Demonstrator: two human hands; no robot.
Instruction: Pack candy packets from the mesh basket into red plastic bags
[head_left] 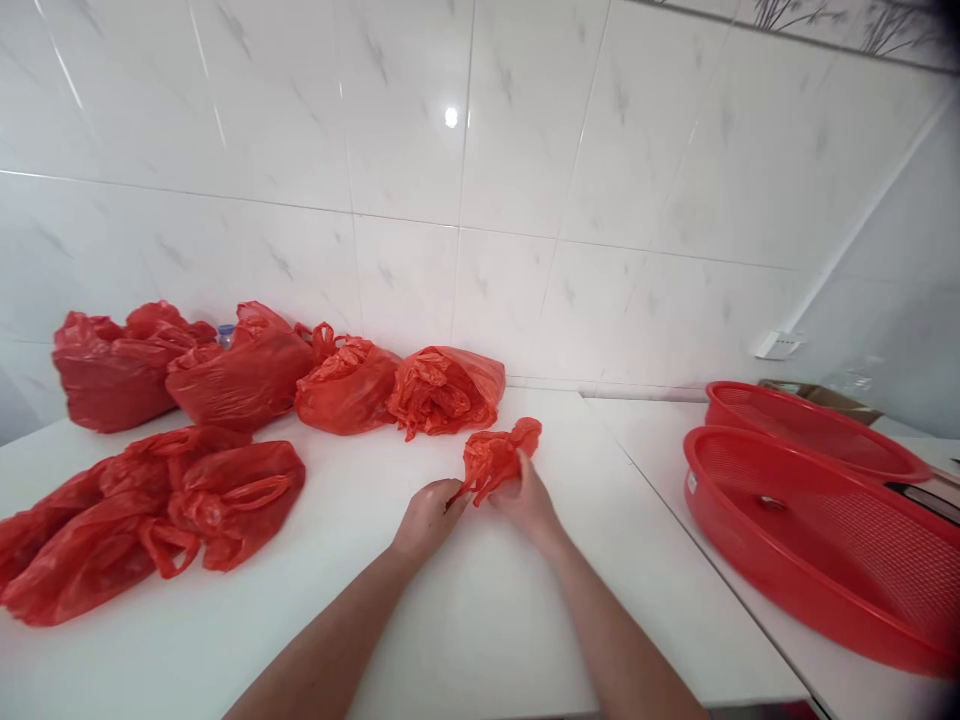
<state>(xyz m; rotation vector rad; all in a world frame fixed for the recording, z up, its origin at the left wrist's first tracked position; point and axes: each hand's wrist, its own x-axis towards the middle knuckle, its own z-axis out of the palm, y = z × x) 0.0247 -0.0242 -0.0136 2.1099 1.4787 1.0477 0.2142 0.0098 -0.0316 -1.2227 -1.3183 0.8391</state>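
While its lower edge is pinched by the left hand (427, 520), a crumpled red plastic bag (490, 458) is gripped also by the right hand (531, 505), over the white table (480, 620).

red bag (487, 460), white tabletop (480, 610), grey-veined white tiles (405, 140)

We look out from the wearer's head | we face forward and down, across the white tabletop (480, 630) to the tiled wall (525, 150) beyond | we sit near, forearms (337, 620) entering at our bottom edge, left hand (427, 520) and right hand (529, 500) below mid-frame | our right edge cuts off a red basket (750, 555)
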